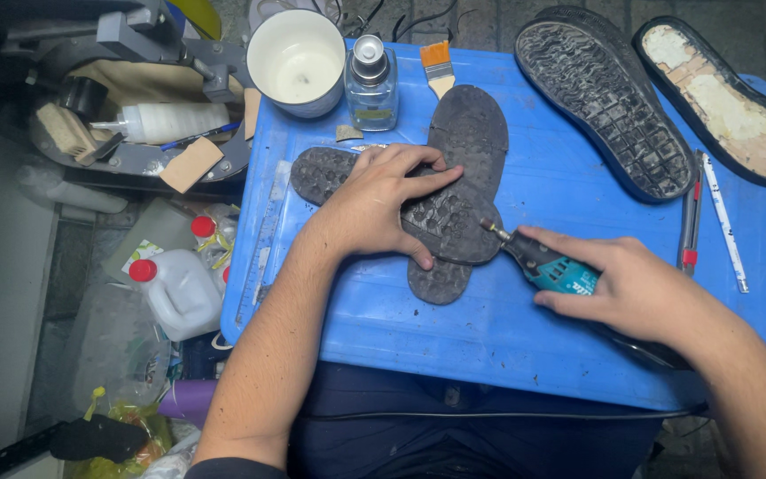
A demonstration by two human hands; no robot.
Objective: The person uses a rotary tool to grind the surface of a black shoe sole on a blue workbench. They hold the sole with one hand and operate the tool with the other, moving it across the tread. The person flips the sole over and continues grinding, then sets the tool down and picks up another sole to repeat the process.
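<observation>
Nearest in, the right hand (640, 288) is wrapped around a teal rotary tool (550, 266), fingers curled tight along its body with the index finger stretched along the top, and the tool's thin metal bit (492, 229) is touching the right edge of a dark sole piece. A black cable (489, 413) runs across the near edge of the blue plastic lid (489, 337) that serves as the work surface.

Just left of the tool, the left hand (383, 204) is pressing flat on the top dark rubber sole (445, 222), fingers held together and stretched out, thumb angled down toward the near side. That sole lies crosswise over a second dark sole (463, 133) running near to far, right in the middle of the lid. The nubbed end of the top sole pokes out to the left of the hand.

On the right side of the lid lie a slim red-and-grey knife (690, 222) and a white ruler (724, 222), side by side. Beyond them, at the far right, sit two big shoe soles: one with black tread up (605, 98), one showing a pale, worn inner face (729, 98).

At the far edge stand a white mug (299, 62), a clear glass bottle (371, 84) just beside it and a small orange-handled brush (438, 66). Off the lid to the left, a white jug with a red cap (175, 288) rests low down.
</observation>
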